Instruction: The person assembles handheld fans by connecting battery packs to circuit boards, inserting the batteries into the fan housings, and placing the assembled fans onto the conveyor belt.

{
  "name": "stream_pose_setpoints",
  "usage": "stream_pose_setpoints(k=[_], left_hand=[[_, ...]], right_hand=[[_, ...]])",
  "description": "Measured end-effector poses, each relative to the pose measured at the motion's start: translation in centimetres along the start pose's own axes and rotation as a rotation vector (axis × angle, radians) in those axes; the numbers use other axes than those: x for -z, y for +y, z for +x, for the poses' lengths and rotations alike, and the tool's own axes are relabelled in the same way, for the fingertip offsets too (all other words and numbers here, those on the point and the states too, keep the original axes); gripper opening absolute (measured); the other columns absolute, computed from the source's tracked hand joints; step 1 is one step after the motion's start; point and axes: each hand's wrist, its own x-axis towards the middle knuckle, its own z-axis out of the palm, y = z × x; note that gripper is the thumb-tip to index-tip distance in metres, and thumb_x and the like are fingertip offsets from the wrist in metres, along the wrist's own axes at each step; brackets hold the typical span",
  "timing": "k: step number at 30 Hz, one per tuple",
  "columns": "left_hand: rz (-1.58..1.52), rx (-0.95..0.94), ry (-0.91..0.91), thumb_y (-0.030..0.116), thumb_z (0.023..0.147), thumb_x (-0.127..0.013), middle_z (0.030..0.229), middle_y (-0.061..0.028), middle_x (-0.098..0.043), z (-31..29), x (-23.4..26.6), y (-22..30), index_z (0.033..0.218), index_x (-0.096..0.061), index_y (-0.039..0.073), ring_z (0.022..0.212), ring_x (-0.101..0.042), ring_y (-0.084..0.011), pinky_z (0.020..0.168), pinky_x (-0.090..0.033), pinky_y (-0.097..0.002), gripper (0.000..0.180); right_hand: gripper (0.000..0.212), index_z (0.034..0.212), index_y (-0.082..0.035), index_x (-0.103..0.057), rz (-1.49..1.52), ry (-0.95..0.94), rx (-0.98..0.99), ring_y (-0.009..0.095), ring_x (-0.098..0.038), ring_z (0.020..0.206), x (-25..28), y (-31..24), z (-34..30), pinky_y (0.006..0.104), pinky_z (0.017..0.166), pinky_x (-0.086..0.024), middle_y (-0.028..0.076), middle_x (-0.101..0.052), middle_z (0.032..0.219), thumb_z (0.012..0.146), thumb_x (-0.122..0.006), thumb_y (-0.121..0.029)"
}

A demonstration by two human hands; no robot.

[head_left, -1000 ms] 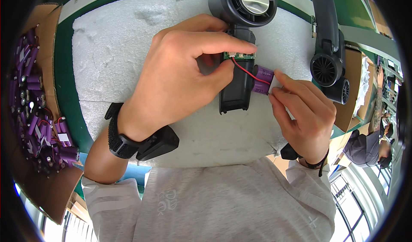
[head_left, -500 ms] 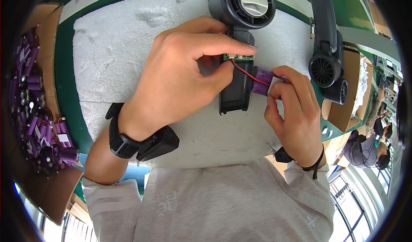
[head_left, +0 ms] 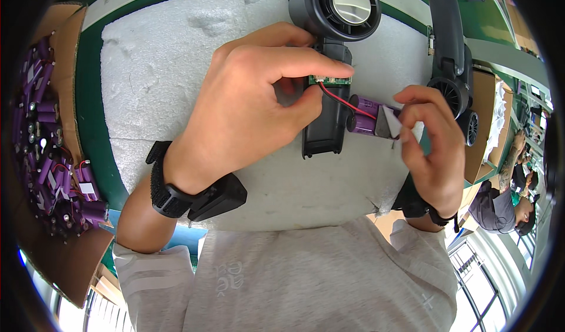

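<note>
A black handheld fan (head_left: 325, 126) lies on the foam with its round head away from me. My left hand (head_left: 235, 102) is closed around its handle, index finger and thumb at a green circuit board (head_left: 339, 81). From the board, a red wire (head_left: 340, 99) runs to a purple two-cell battery pack (head_left: 362, 115) just right of the handle. A grey pad (head_left: 384, 124) sits on the pack's right end, with a white backing sheet (head_left: 393, 123) partly lifted off it. My right hand (head_left: 435, 146) pinches that sheet's edge between thumb and fingers.
White foam (head_left: 176, 49) covers the bench in front of me. At left stands a cardboard box (head_left: 69, 90) full of purple battery packs. More black fans (head_left: 447, 37) lie at right, beside another carton (head_left: 481, 120). People sit farther off to the right.
My right hand has moved right, off the battery pack, pulling the white sheet up from the grey pad. My left hand keeps its grip on the fan.
</note>
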Motion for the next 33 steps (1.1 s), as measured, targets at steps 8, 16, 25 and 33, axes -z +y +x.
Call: stream_pose_setpoints(k=[8,16,25,33], left_hand=[[-0.017,-0.011,0.040,-0.013,0.072,-0.061,0.103,-0.0097,-0.063,-0.4,-0.3,0.0,0.101,-0.073,0.006,0.078,-0.064,-0.0121,0.067,-0.052,-0.0222,0.037],[-0.043,0.045,0.065,-0.013,0.073,-0.060,0.102,-0.0083,-0.063,-0.4,-1.0,0.7,0.101,-0.072,0.005,0.077,-0.063,-0.0118,0.067,-0.051,-0.0217,0.036],[0.002,0.018,0.100,-0.011,0.072,-0.062,0.101,-0.0091,-0.064,-0.6,-0.8,0.2,0.101,-0.073,0.007,0.077,-0.064,-0.0139,0.066,-0.052,-0.0232,0.036],[0.043,-0.009,0.038,-0.009,0.070,-0.067,0.100,-0.0113,-0.067,-0.3,0.0,0.1,0.101,-0.075,0.010,0.076,-0.066,-0.0159,0.066,-0.052,-0.0240,0.038]], right_hand=[[0.024,0.099,0.004,-0.061,-0.156,0.747,-0.199,0.013,-0.057,0.084,9.9,4.8,-4.0,0.0272,0.076,-0.046,0.010,-0.063,0.107,0.095,-0.058,-0.020],[0.042,0.112,-0.002,-0.061,-0.135,0.181,0.070,0.021,-0.062,0.089,1.4,-2.9,-1.1,0.0304,0.079,-0.048,0.012,-0.063,0.109,0.072,-0.074,-0.001],[0.049,0.115,-0.001,-0.061,-0.098,-0.079,0.134,0.026,-0.064,0.086,-1.8,0.0,1.3,0.0309,0.072,-0.052,0.013,-0.063,0.103,0.068,-0.075,0.005],[0.062,0.137,0.001,-0.041,1.002,-0.399,-0.295,0.018,-0.064,0.095,-1.2,0.2,0.3,0.0291,0.073,-0.053,0.011,-0.061,0.106,0.081,-0.068,0.002]])
